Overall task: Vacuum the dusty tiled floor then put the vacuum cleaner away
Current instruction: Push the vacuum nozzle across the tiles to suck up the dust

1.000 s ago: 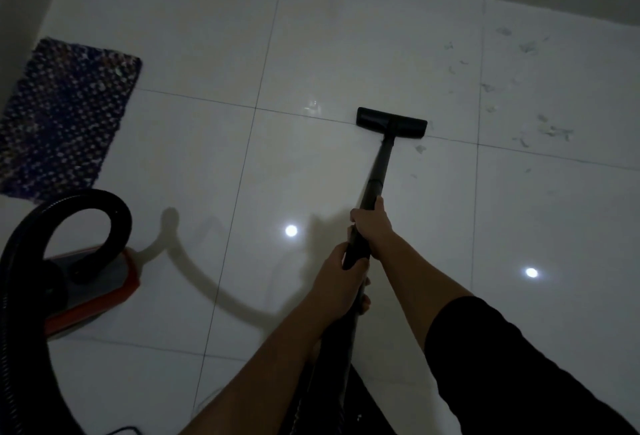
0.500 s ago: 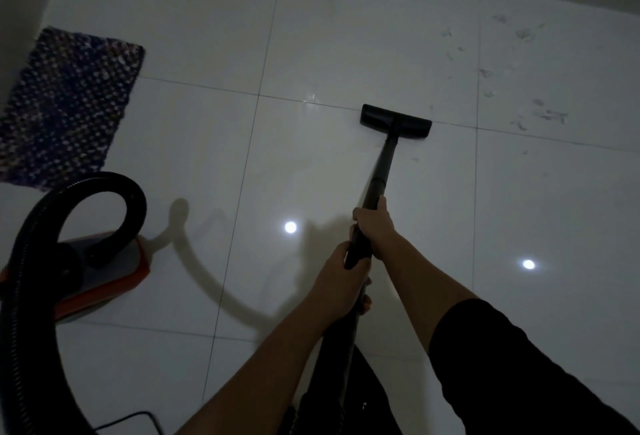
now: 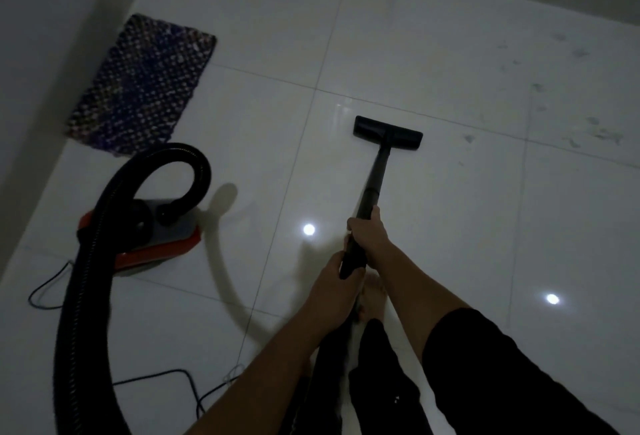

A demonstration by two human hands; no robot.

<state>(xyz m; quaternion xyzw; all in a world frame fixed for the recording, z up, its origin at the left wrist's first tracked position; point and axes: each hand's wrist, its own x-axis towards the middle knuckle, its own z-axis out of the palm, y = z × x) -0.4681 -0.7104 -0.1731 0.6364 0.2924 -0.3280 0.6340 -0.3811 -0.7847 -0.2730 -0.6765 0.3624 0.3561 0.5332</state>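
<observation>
Vacuum wand [image 3: 372,181] — right hand [image 3: 369,237] and left hand [image 3: 334,290] both curl round it. Keep floor nozzle [image 3: 388,132] flat, sweeping toward the dust scraps [image 3: 602,134].

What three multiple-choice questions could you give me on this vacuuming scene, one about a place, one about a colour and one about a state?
1. Where is the woven mat relative to the floor head?
A to its left
B under it
C to its right

2. What colour is the vacuum canister base?
A blue
B red
C yellow

3. How is the wand held?
A by one alone
B by both hands
C by none

Answers:
1 A, the woven mat lies far left, near the wall.
2 B, red shows below the hose loop.
3 B, the left hand and right hand both grip the wand.
</observation>
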